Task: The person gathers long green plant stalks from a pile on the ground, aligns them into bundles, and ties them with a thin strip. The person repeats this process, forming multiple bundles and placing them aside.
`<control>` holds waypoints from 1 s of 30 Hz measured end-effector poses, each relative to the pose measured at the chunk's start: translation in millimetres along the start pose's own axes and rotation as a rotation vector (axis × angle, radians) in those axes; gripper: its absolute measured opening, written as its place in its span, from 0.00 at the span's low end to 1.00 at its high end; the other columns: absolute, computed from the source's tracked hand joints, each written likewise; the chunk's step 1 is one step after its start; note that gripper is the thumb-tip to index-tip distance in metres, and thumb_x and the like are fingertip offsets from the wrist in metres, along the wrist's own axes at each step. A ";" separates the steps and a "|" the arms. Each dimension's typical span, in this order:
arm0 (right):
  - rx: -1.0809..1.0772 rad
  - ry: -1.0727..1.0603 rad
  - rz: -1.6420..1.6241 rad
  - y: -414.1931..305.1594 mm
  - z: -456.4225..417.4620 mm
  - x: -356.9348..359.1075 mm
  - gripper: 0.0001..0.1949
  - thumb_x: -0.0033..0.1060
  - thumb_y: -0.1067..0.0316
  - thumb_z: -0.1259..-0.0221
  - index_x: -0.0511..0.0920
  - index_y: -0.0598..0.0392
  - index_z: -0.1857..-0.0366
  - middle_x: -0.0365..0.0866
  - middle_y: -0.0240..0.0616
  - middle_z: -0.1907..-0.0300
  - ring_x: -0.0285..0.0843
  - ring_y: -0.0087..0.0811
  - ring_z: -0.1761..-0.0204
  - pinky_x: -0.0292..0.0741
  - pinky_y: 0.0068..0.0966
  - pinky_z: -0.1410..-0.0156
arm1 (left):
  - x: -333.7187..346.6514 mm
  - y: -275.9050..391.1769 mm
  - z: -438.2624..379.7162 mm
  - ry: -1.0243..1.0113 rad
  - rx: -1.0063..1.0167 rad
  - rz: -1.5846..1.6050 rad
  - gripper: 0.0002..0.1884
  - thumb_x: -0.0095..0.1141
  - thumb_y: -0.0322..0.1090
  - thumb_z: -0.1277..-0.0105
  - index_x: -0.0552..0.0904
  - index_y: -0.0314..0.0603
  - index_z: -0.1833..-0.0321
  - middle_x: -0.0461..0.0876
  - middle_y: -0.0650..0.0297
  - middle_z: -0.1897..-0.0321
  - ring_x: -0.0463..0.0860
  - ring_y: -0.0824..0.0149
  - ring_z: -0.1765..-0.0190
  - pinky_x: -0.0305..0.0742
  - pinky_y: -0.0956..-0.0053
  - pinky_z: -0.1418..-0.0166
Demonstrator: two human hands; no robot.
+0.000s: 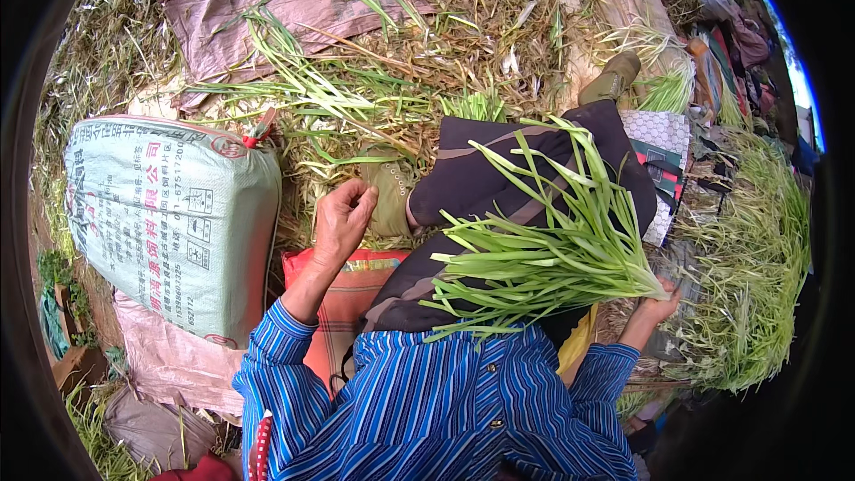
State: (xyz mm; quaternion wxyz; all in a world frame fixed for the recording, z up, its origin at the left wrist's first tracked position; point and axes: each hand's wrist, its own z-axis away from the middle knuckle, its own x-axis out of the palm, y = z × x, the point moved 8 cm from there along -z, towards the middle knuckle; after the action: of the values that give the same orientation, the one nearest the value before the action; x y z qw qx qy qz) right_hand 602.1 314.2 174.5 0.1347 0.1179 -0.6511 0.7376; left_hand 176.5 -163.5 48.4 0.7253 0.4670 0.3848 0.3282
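Note:
At the right, my right hand [661,302] grips a bunch of leafy greens that look like Chinese chives [534,260] by its pale stem ends. The long flat leaves fan out leftward over my lap and dark trousers [494,147]. My left hand [344,220] is raised beside an olive lace-up shoe [387,197], thumb pressed to curled fingers. Nothing shows in its grasp. Loose green leaves [320,93] lie on the littered ground beyond that hand.
A full pale-green woven sack [234,234], bearing writing, stands at the left. Beneath me is a red cushion [340,300]. Heaped greens [741,267] fill the right side, near a patterned bag [658,140]. A pink woven sheet [227,20] lies among trimmings ahead.

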 end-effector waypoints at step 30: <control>0.080 0.087 -0.065 14.8 18.6 7.5 0.13 0.35 0.58 0.38 0.57 0.51 0.78 0.52 0.28 0.84 0.51 0.27 0.78 0.57 0.26 0.67 | 34.7 99.7 -50.8 -0.461 0.138 0.137 0.07 0.49 0.29 0.39 0.75 0.35 0.60 0.75 0.67 0.82 0.73 0.78 0.77 0.67 0.83 0.74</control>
State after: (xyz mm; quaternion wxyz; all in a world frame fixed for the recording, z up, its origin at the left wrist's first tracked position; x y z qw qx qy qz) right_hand 589.9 294.4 165.7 0.1819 0.1121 -0.6104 0.7627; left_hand 137.9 -78.1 118.8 0.7363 0.6029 0.1983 0.2344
